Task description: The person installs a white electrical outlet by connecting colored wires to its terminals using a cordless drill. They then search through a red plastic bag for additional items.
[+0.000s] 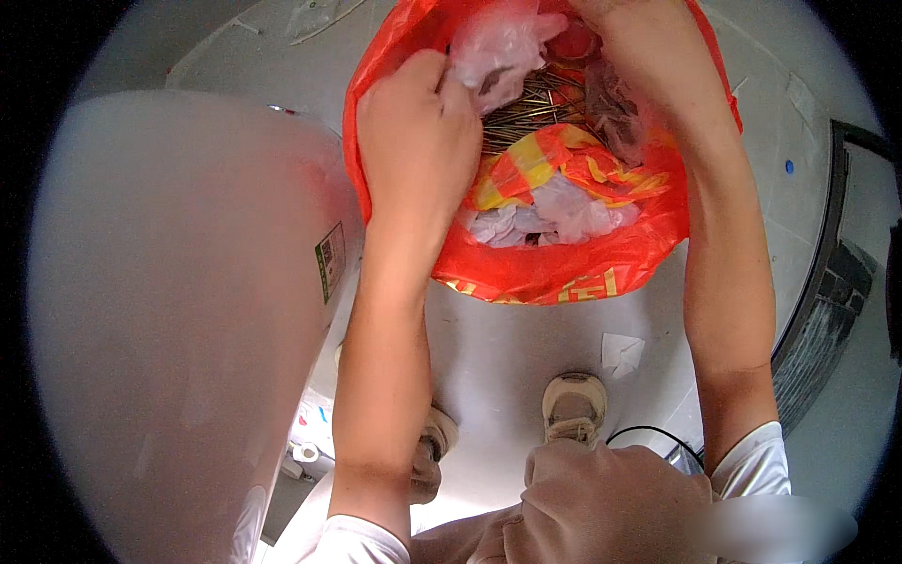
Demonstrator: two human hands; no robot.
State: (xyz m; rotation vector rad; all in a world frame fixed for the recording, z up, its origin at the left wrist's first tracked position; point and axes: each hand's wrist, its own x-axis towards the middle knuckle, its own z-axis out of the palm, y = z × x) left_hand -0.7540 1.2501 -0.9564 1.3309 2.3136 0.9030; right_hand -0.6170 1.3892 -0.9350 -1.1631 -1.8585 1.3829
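A big red plastic bag (564, 273) with yellow print hangs open in front of me. Inside it lies a heap of long, thin, brass-coloured nails or screws (531, 108), with a crumpled whitish plastic bag (503, 52) beside them. My left hand (418, 127) is closed at the bag's left side, its fingers curled in against the whitish plastic. Across the far right of the opening reaches my right arm; my right hand (601, 14) is mostly cut off by the top edge, so its fingers are hidden. Nearer me in the bag are a red-and-yellow plastic bag (536, 169) and white crumpled plastic (573, 207).
To my left stands a large whitish, rounded surface (188, 301) with a green-edged label. A scrap of white paper (622, 353) and a blue cap (789, 167) lie on the grey floor. At the right is a dark-framed panel (817, 301). A black cable (658, 430) curves near my shoe.
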